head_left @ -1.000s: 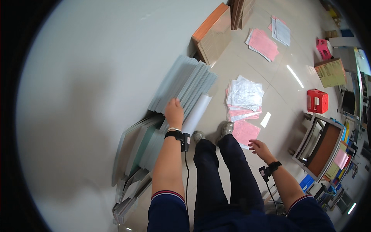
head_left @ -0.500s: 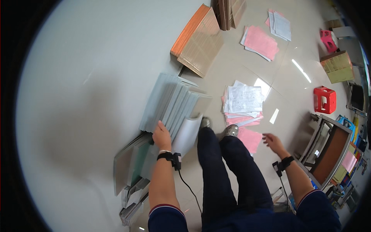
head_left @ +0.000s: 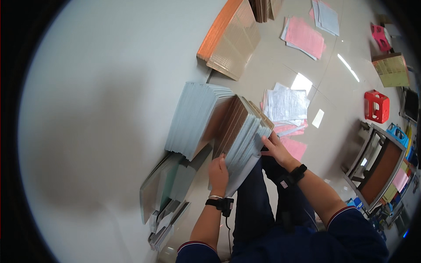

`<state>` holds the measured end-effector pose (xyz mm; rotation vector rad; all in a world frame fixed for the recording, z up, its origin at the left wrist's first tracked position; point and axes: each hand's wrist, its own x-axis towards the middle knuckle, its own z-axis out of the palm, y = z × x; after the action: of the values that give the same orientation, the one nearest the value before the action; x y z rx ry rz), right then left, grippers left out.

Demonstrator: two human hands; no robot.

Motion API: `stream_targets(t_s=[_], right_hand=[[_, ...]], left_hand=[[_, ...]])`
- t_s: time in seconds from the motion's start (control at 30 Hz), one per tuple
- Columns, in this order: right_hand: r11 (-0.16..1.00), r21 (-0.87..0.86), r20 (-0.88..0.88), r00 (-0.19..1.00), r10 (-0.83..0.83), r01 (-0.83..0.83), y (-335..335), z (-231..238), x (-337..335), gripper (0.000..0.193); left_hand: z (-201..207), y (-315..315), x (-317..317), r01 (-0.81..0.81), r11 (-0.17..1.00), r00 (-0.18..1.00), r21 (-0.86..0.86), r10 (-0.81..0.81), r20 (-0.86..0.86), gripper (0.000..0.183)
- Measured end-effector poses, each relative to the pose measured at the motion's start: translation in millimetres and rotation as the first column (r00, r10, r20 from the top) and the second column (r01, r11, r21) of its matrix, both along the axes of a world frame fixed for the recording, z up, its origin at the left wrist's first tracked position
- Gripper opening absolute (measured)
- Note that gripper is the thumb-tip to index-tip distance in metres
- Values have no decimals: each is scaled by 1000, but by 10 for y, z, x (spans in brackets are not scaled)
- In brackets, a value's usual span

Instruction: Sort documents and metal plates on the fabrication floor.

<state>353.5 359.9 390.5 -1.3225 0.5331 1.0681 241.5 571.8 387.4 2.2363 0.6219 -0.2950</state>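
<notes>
My left hand (head_left: 218, 173) is closed on the near left edge of a bundle of flat panels (head_left: 245, 131), which have pale blue edges and brown faces. On the same bundle's right side, my right hand (head_left: 278, 151) grips the edge, thumb and fingers around the corner. The bundle leans upright in front of my legs, apart from a larger stack of similar panels (head_left: 193, 118) that rests against the wall. A white sheet (head_left: 243, 175) lies along the bundle's near side. Parts of my fingers are hidden behind the panels.
Grey and green panels (head_left: 162, 184) lean at the wall on the near left. An orange-edged stack (head_left: 228, 41) stands farther off. Pink and white papers (head_left: 287, 105) lie in piles on the floor. To the right are a red stool (head_left: 377, 106) and a metal-framed cart (head_left: 375, 168).
A bundle of panels has come away from the wall stack and swung right toward my legs. My right hand has moved left onto it; my left hand has moved right with it.
</notes>
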Motion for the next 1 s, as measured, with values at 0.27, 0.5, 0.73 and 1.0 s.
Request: stream_targets(t_s=[0.27, 0.5, 0.73, 1.0], right_hand=[[986, -153, 169, 985, -38, 64, -181, -229, -267, 62], [975, -220, 224, 974, 29, 21, -279, -277, -331, 63], [973, -188, 256, 963, -80, 131, -290, -331, -382, 65], [976, -169, 229, 969, -94, 134, -246, -318, -365, 64]], left_hand=[[-239, 45, 39, -51, 991, 981, -126, 25, -195, 28], [-604, 222, 248, -12, 916, 986, 400, 77, -145, 58], [-719, 152, 197, 140, 867, 946, 478, 24, -322, 73], [-638, 120, 208, 133, 870, 934, 475, 50, -353, 71]])
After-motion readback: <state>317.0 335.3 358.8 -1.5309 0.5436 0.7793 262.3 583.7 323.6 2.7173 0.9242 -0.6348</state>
